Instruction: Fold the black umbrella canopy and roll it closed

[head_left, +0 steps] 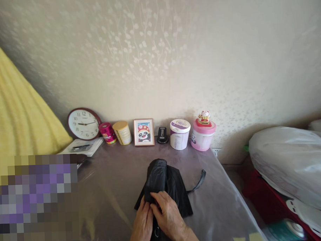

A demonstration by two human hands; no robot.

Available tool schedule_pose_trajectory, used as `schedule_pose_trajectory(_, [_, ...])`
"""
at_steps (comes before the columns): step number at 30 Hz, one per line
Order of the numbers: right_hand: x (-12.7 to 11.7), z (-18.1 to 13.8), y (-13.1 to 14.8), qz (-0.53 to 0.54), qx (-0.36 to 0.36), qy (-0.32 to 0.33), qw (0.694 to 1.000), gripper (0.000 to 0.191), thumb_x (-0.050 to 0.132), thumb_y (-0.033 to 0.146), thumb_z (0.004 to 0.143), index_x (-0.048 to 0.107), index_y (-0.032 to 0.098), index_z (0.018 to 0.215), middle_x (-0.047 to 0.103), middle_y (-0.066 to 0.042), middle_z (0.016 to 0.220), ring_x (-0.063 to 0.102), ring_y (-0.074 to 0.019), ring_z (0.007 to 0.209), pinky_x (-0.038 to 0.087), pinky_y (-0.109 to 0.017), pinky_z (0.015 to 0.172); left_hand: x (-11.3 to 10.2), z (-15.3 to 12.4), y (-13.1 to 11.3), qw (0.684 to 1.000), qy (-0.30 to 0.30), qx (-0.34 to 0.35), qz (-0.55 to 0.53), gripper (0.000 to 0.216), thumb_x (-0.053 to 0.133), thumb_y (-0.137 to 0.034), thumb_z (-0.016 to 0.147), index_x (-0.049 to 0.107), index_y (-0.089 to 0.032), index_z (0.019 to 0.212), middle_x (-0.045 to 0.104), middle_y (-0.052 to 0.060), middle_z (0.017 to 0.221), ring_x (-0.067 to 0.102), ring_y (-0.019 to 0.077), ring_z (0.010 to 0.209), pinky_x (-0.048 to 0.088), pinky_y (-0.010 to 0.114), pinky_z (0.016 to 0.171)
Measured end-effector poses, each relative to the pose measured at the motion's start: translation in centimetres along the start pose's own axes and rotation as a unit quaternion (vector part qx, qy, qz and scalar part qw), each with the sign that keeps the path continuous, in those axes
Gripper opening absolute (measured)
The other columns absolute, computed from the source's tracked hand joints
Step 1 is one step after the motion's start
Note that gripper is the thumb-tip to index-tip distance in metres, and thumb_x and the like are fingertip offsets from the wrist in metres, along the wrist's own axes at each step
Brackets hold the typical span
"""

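Observation:
A folded black umbrella (pixel 165 180) lies on the plastic-covered table (pixel 112 185), its strap (pixel 199 180) trailing out to the right. My left hand (pixel 141 223) and my right hand (pixel 167 215) meet at the umbrella's near end. Both have their fingers curled and pinched onto the black fabric. My right hand lies partly over my left.
Along the wall stand a round clock (pixel 83 124), a red can (pixel 107 133), a tan can (pixel 122 132), a framed panda picture (pixel 143 132), a small black device (pixel 162 135), a white tub (pixel 180 134) and a pink tub (pixel 203 134). A white plastic bag (pixel 290 161) sits at right, yellow cloth (pixel 15 115) at left.

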State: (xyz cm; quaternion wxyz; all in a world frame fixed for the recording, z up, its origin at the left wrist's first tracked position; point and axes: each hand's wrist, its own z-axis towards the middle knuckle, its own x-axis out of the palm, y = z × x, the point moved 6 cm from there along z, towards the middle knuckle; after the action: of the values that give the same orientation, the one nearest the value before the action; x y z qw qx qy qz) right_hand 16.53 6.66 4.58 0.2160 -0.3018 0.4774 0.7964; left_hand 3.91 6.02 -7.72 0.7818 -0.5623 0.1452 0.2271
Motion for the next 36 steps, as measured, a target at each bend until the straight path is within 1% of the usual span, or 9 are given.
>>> schedule_pose_trajectory(6, [0.1,0.0,0.8,-0.028,-0.017,0.018,0.999,0.029,0.053,0.010,0.078,0.060,0.017,0.106,0.063,-0.005,0.087,0.057,-0.0190,0.082,0.047,-0.034,0.082,-2.0,0.5,-0.1,0.999,0.031,0.013,0.016,0.029,0.040,-0.041,0.083,0.064,-0.030,0.095,0.070,0.001,0.099,0.063,0.0222,0.099,0.054,0.035,0.086])
schedule_pose_trajectory(10, [0.1,-0.3,1.1,-0.047,-0.027,0.016,0.998,0.025,0.054,0.010,0.078,0.062,0.022,0.099,0.061,-0.003,0.087,0.055,-0.0185,0.084,0.045,-0.032,0.082,-3.8,1.4,-1.1,0.997,0.044,-0.051,-0.025,0.035,0.036,-0.034,0.085,0.059,-0.026,0.110,0.065,0.003,0.113,0.060,0.0207,0.106,0.050,0.037,0.092])
schedule_pose_trajectory(13, [0.3,-0.4,1.4,-0.068,-0.030,0.023,0.997,0.020,0.052,0.010,0.081,0.063,0.024,0.091,0.060,-0.002,0.085,0.055,-0.0184,0.083,0.045,-0.032,0.079,-4.9,2.9,-3.1,0.995,0.067,-0.049,-0.060,0.045,0.033,-0.027,0.085,0.044,-0.021,0.128,0.053,0.005,0.131,0.048,0.0177,0.122,0.040,0.037,0.103])
schedule_pose_trajectory(16, [0.7,-0.5,1.6,-0.092,-0.044,0.020,0.995,0.017,0.050,0.012,0.082,0.062,0.024,0.083,0.060,-0.002,0.082,0.054,-0.0187,0.080,0.045,-0.032,0.074,-6.0,4.6,-5.5,0.997,0.031,-0.055,-0.036,0.043,0.029,-0.025,0.088,0.044,-0.021,0.128,0.051,0.006,0.132,0.047,0.0165,0.122,0.036,0.040,0.105])
schedule_pose_trajectory(19, [1.3,-0.7,1.6,-0.122,-0.068,-0.003,0.990,0.016,0.050,0.015,0.082,0.063,0.023,0.088,0.061,-0.005,0.083,0.055,-0.0213,0.077,0.047,-0.034,0.068,-4.9,6.2,-9.3,0.997,0.062,0.032,0.020,0.039,0.031,-0.026,0.090,0.049,-0.025,0.125,0.051,0.004,0.133,0.043,0.0170,0.125,0.034,0.042,0.107])
schedule_pose_trajectory(22, [1.8,-1.1,1.3,-0.114,-0.097,-0.036,0.988,0.024,0.047,0.018,0.083,0.063,0.023,0.100,0.064,-0.008,0.092,0.058,-0.0244,0.082,0.049,-0.037,0.071,-2.2,7.0,-13.2,0.970,0.175,0.160,0.051,0.038,0.034,-0.025,0.091,0.050,-0.027,0.126,0.053,0.003,0.131,0.038,0.0182,0.129,0.028,0.044,0.110])
schedule_pose_trajectory(24, [2.0,-1.4,1.1,-0.089,-0.110,-0.038,0.989,0.026,0.046,0.019,0.083,0.063,0.025,0.102,0.065,-0.008,0.098,0.058,-0.0247,0.091,0.048,-0.038,0.079,-0.5,7.5,-14.5,0.948,0.253,0.185,0.058,0.037,0.034,-0.026,0.092,0.051,-0.029,0.125,0.058,0.001,0.126,0.040,0.0178,0.128,0.031,0.043,0.108])
schedule_pose_trajectory(30, [1.6,-1.5,1.0,-0.028,-0.114,-0.038,0.992,0.024,0.049,0.012,0.079,0.065,0.023,0.095,0.067,-0.005,0.096,0.059,-0.0221,0.096,0.045,-0.036,0.088,1.1,9.5,-14.2,0.916,0.352,0.179,0.069,0.037,0.029,-0.033,0.094,0.060,-0.035,0.113,0.061,-0.004,0.121,0.035,0.0183,0.131,0.027,0.047,0.109])
schedule_pose_trajectory(36, [1.1,-1.3,1.3,-0.033,-0.072,-0.024,0.997,0.020,0.053,0.009,0.078,0.064,0.023,0.086,0.062,-0.003,0.089,0.055,-0.0179,0.082,0.047,-0.030,0.075,0.7,11.3,-11.0,0.927,0.308,0.177,0.116,0.039,0.024,-0.034,0.095,0.057,-0.037,0.116,0.046,-0.007,0.137,0.026,0.0180,0.135,0.020,0.049,0.111])
